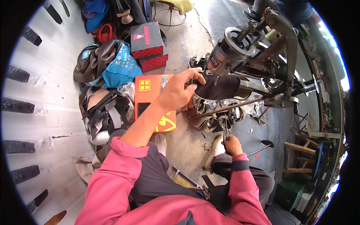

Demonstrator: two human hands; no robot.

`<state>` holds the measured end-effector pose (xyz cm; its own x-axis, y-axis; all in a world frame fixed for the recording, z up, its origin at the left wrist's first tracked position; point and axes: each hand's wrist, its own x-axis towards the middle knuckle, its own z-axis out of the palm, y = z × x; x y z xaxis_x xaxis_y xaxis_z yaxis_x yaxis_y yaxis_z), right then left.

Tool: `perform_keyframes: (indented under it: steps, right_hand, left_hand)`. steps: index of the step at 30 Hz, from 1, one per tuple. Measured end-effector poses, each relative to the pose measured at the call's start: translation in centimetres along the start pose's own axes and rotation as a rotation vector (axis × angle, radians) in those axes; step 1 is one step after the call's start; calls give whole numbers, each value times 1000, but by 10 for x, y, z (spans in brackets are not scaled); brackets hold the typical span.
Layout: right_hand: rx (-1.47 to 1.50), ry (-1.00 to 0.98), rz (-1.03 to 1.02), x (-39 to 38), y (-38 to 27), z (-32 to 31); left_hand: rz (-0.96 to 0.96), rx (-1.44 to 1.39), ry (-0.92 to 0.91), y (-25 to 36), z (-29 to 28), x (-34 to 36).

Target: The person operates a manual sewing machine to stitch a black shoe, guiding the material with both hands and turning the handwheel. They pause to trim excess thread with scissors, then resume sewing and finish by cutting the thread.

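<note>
A black shoe (216,87) sits under the head of a metal shoe-repair sewing machine (228,56), against its narrow arm. My left hand (179,90) pinches the shoe's near left end between thumb and fingers. Lower down, beside my right knee, my right hand (233,145) is closed round a slim metal hand tool (226,129), which points away from me. Whether that tool is scissors or pliers I cannot make out. The machine's head hides part of the shoe's far side.
An orange box (150,88) stands left of my forearm. Beyond it are stacked dark and red shoeboxes (148,41), a blue bag (120,67) and a pile of dark scraps (107,110). Loose tools and parts (221,118) lie below the machine. A wooden stool (302,153) stands at right.
</note>
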<state>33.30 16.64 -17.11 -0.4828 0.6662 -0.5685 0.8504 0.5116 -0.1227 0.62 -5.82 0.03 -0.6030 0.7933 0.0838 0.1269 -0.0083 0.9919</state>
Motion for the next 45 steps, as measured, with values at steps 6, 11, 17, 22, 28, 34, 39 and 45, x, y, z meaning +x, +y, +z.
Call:
perform_keyframes:
  steps: [6, 11, 17, 22, 28, 34, 39, 45]
  right_hand:
    - [609, -135, -232, -105, -30, -53]
    - [1084, -335, -326, -144, -87, -100]
    - [1191, -528, -668, -134, -144, -112]
    - [1366, -701, -656, -112, -164, -100]
    - [1460, -770, -641, -105, -165, -95]
    - [1495, -817, -623, -103, -165, -98]
    - [1513, -819, -570, -103, -166, -100]
    - [1561, -791, -511, -111, -168, -101]
  left_hand:
    - [-69, -212, -69, -10, -8, 3]
    - [-27, -351, -56, -14, 0, 14]
    - [-143, -509, -48, -8, 8, 18]
    - [-172, -640, -75, -10, 6, 17]
    - [-168, -654, -80, -12, 7, 20]
    - [-192, -602, -79, -11, 7, 21]
    - [-85, -546, -67, -12, 11, 24]
    - [-100, -609, -88, -10, 11, 21]
